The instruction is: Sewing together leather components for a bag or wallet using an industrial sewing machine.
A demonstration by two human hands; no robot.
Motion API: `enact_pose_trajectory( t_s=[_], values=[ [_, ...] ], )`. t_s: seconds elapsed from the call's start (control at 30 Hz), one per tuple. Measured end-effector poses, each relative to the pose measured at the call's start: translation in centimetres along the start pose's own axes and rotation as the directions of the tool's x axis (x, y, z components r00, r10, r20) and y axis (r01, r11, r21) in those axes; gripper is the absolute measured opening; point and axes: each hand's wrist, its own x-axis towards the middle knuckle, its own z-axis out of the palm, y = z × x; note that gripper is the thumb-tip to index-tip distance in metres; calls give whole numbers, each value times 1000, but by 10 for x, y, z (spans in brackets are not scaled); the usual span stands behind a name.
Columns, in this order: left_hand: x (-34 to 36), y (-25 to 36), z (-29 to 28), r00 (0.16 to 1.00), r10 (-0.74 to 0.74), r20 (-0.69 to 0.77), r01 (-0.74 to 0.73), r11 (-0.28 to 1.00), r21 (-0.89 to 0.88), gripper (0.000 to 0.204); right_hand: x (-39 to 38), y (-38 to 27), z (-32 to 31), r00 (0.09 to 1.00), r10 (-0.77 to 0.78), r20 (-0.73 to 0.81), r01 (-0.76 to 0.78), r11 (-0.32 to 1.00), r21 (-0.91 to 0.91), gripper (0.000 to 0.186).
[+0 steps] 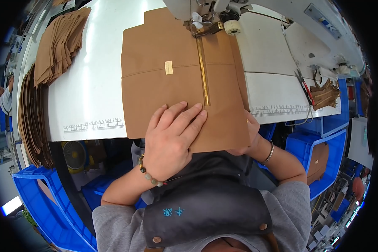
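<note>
A brown leather-like panel (155, 92) lies on the white sewing table, its near edge reaching past the table front toward my apron. A gold-toothed zipper (203, 75) runs lengthwise in it, its far end under the presser foot of the sewing machine (197, 29). My left hand (171, 134) rests flat on the panel, fingers stretched, fingertips close to the zipper's near end. At the near right edge, my right hand (250, 134) grips the panel, with part of its fingers hidden beneath. A small beige tag (169, 67) sits on the panel left of the zipper.
Stacks of brown pieces (63, 46) lie at the table's left. Red-handled snips (304, 88) and brown scraps (325, 94) lie at the right. A ruler strip (277, 110) lines the front edge. Blue crates (329, 155) stand on both sides below the table.
</note>
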Motion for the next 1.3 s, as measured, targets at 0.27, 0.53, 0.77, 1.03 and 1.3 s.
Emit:
enact_pose_trajectory(
  t_s=[0.27,0.53,0.77,1.03,1.3],
  values=[
    [0,7,-11,993,-3,119,-9,994,104,67,-4,-1,-8,998,27,60,-25,999,-28,35],
    [-3,10,-12,989,18,147,-34,993,109,83,13,24,-66,962,274,-4,-274,962,-23,20],
    [-5,9,7,998,45,36,-53,970,238,47,46,10,-33,946,202,252,-241,961,134,22],
    [20,-25,0,971,239,-28,-237,969,66,46,51,3,-25,982,71,176,-73,997,3,21],
    [64,-39,-11,990,54,131,-74,986,152,84,52,7,-24,981,6,193,-3,1000,-17,17]
  ],
)
